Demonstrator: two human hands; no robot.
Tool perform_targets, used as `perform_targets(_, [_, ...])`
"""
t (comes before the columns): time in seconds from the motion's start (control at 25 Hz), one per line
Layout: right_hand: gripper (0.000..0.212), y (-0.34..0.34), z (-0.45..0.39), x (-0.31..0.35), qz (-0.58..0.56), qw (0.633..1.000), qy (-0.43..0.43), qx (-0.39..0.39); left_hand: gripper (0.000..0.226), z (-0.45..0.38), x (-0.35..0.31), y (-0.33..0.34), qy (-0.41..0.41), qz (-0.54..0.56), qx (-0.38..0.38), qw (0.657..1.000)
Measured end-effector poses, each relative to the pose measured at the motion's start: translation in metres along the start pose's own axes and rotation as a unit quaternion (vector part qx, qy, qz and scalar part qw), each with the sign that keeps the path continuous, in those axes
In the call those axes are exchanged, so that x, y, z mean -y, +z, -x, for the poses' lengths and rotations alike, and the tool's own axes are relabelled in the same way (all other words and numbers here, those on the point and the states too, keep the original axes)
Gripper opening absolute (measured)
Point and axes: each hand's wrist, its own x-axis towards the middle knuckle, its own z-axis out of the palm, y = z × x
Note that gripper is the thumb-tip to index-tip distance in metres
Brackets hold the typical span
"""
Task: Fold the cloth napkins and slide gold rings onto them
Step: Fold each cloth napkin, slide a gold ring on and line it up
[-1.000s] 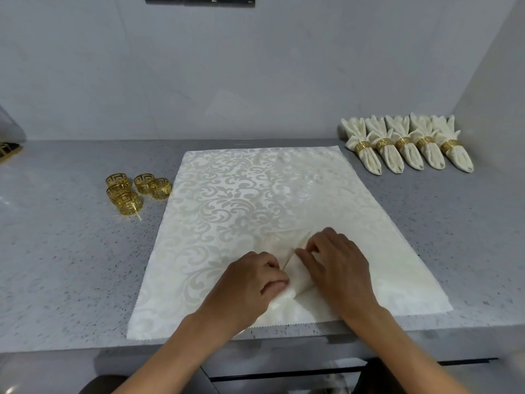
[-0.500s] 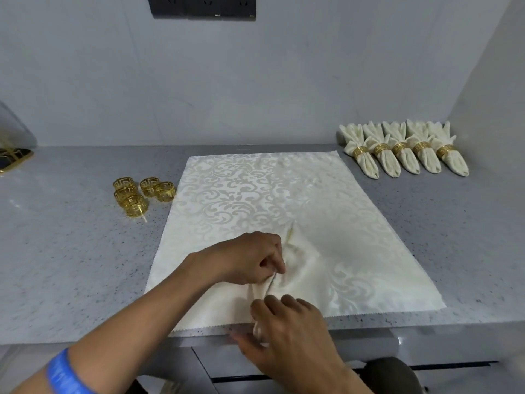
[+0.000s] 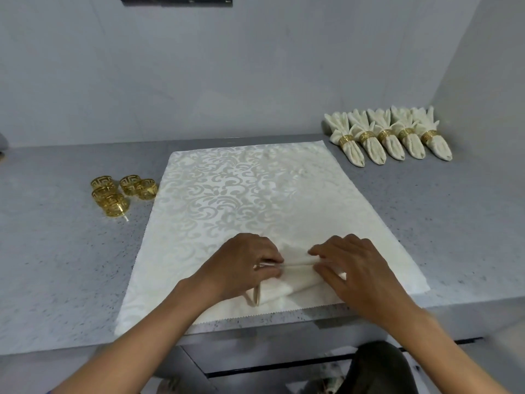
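A small cream napkin [image 3: 287, 285] lies partly folded near the front edge of a large patterned cream cloth [image 3: 241, 194]. My left hand [image 3: 241, 265] pinches the napkin's left end between thumb and fingers. My right hand [image 3: 358, 268] presses and pinches its right end, so a fold ridge runs between the two hands. Several loose gold rings [image 3: 113, 194] sit in a cluster on the counter left of the cloth. At the back right lie several folded napkins [image 3: 389, 137], each with a gold ring around it, side by side.
The grey speckled counter [image 3: 56, 251] meets a pale wall at the back and a side wall [image 3: 483, 81] on the right. The counter's front edge runs just below the cloth, with a dark gap and a drawer front under it.
My right hand has come up from the counter's front edge onto the napkin's right end. My left hand has shifted to the left end, and the napkin now lies stretched sideways between them.
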Motion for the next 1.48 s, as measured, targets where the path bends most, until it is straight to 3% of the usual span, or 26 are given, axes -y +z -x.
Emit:
perform_targets(0.12, [0.029,0.007,0.003,-0.010,0.023,0.999,-0.038,-0.010,0.019,0.006,0.010,0.003,0.021,-0.037,-0.021,0.999])
perform_targets(0.32, [0.028,0.001,0.013,-0.023,0.069,0.992,-0.101,0.041,0.020,0.020,0.010,0.007,0.077,-0.104,-0.040,0.991])
perform_targets(0.52, [0.030,0.003,0.010,-0.031,0.020,0.996,-0.083,0.029,0.064,0.038,-0.001,-0.008,0.058,-0.177,0.063,0.980])
perform_targets(0.76, [0.030,-0.004,0.008,-0.026,0.009,0.997,-0.061,0.051,0.036,0.031,-0.007,0.013,-0.019,-0.250,-0.022,0.968])
perform_targets(0.96, [0.019,-0.001,0.005,-0.010,0.045,0.998,-0.032,0.031,0.017,0.018,-0.007,0.007,0.008,-0.263,-0.027,0.965])
perform_targets(1.04, [0.015,-0.008,0.002,0.001,0.012,1.000,0.006,0.015,0.022,0.009,-0.024,-0.015,-0.061,-0.186,0.010,0.981])
perform_targets(1.12, [0.017,-0.031,-0.010,0.011,-0.107,0.989,0.099,0.000,0.033,-0.006,-0.044,-0.054,-0.195,0.003,0.059,0.979])
perform_targets(1.2, [0.022,-0.043,-0.029,0.008,-0.213,0.959,0.183,0.026,0.015,-0.022,-0.046,-0.080,-0.310,0.243,0.138,0.909])
perform_targets(1.24, [0.024,-0.040,-0.037,0.003,-0.208,0.954,0.203,0.069,0.005,-0.028,-0.040,-0.083,-0.358,0.309,0.161,0.866])
perform_targets(1.28, [0.023,-0.035,-0.045,0.000,-0.175,0.955,0.211,0.117,0.011,-0.032,-0.032,-0.081,-0.397,0.339,0.171,0.836])
perform_targets(1.36, [0.022,-0.014,-0.046,0.003,-0.076,0.966,0.195,0.150,0.026,-0.036,-0.020,-0.069,-0.451,0.328,0.200,0.806])
perform_targets(1.48, [0.065,0.017,-0.032,0.022,-0.096,0.980,0.084,0.150,0.027,-0.040,0.000,-0.054,-0.479,0.327,0.210,0.787])
